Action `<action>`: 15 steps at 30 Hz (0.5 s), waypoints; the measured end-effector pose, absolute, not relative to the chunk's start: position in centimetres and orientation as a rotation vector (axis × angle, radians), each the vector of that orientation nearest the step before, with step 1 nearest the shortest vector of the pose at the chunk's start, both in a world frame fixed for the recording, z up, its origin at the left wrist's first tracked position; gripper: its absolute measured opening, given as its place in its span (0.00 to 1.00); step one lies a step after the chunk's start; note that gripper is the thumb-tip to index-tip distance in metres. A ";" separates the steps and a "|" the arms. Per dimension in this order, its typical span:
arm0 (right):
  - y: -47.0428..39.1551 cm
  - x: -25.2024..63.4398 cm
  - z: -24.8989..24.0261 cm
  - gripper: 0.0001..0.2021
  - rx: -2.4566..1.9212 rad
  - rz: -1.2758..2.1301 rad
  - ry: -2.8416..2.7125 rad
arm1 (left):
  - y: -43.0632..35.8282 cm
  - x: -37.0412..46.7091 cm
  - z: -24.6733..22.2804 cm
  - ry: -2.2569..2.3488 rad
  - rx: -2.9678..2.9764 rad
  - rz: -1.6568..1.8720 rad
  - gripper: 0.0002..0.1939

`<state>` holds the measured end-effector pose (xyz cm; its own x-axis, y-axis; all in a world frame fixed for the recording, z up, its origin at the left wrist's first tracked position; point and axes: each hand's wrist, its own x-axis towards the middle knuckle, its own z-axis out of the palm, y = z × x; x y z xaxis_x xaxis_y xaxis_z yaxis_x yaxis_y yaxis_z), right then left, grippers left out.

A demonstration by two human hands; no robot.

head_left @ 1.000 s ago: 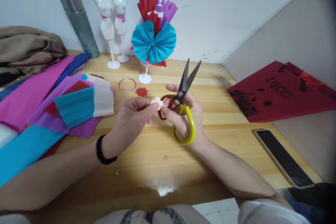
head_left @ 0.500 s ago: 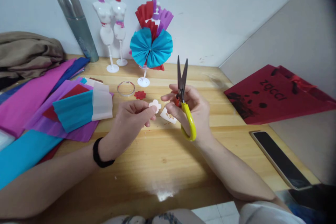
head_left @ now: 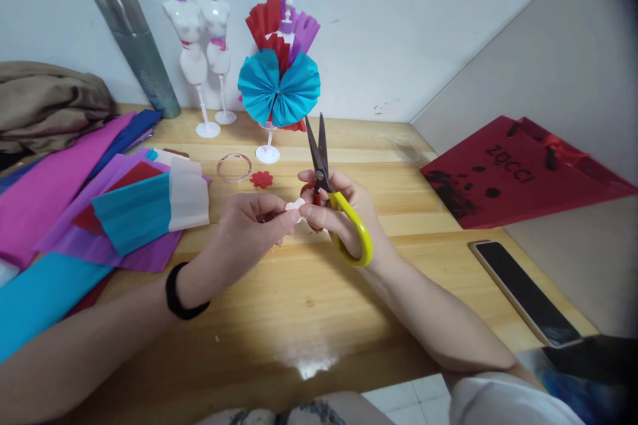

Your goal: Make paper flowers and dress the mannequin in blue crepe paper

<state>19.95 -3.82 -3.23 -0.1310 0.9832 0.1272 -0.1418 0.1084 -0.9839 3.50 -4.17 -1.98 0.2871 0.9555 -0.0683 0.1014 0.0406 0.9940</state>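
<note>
A small white paper flower is pinched between the thumb and fingers of my left hand. My right hand has scissors with one yellow and one red handle hooked on it, blades a little apart and pointing up and away. My right thumb touches the flower's right edge. Just beyond my hands lie a red scalloped paper flower and a clear ring of tape. Behind them, a white dress form carries pleated red, purple and blue paper.
Two more dress forms and a bottle stand near the wall. Coloured paper sheets and brown cloth lie at the left. A red bag and a phone are at the right.
My right hand has moved left to my left hand, and its thumb now meets the white flower. The scissors have shifted left and tilted. The whole view has moved slightly.
</note>
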 end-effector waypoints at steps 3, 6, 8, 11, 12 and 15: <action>-3.8 19.9 -3.5 0.21 -0.985 1.292 -1.172 | -3.8 3.5 -2.4 1.037 1.345 0.883 0.10; -3.8 19.9 -3.5 0.22 -1.004 1.308 -1.096 | -3.6 3.7 -2.6 0.949 1.289 0.804 0.03; -3.9 19.8 -3.5 0.22 -1.002 1.320 -1.061 | -3.6 3.7 -2.7 0.912 1.244 0.740 0.05; -4.1 19.6 -3.4 0.21 -0.996 1.332 -1.037 | -3.7 3.5 -2.7 0.892 1.214 0.723 0.07; -4.2 19.5 -3.4 0.21 -0.994 1.333 -1.037 | -3.8 3.5 -2.8 0.895 1.208 0.739 0.06; -4.4 19.4 -3.5 0.20 -0.972 1.329 -1.052 | -4.0 3.4 -2.8 0.942 1.186 0.823 0.11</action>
<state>19.37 -4.44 -3.53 -0.0342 0.9988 0.0343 -0.2627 0.0242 -0.9646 3.43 -3.99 -2.78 0.3935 0.9050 -0.1617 -0.0384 0.1920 0.9806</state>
